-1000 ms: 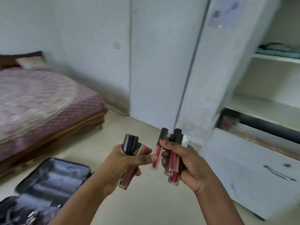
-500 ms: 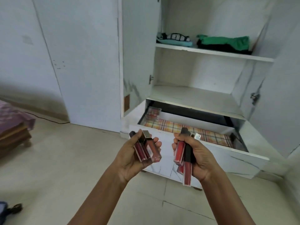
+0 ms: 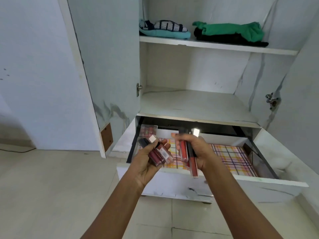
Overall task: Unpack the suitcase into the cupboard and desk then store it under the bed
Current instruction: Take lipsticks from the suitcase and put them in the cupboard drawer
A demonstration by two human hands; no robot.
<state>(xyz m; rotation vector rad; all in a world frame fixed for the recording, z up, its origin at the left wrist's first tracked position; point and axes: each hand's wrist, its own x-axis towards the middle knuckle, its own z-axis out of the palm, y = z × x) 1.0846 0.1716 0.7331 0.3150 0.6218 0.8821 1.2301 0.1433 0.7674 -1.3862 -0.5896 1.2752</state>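
Left hand (image 3: 146, 161) palm-up, fingers curled round a bundle of dark-red lip gloss tubes (image 3: 158, 152), dark caps and one pale cap pointing away from the body. Right hand (image 3: 198, 150) grips a second bundle, the brighter red tubes (image 3: 187, 152), thumb across the front, tubes roughly upright; longest one hangs below the palm, one shiny cap on top catches glare. Exact tube count per hand unclear, motion blur. Both hands held side by side, apart, over the front-left part of the open cupboard drawer (image 3: 224, 182). Drawer is pulled out, floor lined with plaid paper (image 3: 231, 156). Clear box of small reddish items (image 3: 148, 131) sits in the drawer's back-left corner, just behind the left hand. Above the drawer: a bare white shelf (image 3: 198, 104). Top shelf (image 3: 215, 46) carries two folded clothing stacks, the striped/teal pile (image 3: 165, 30) on the left, the green-over-black pile (image 3: 229, 33) on the right, stacks apart. Both cupboard doors (image 3: 107, 66) swung open. Tiled floor (image 3: 51, 187) below.
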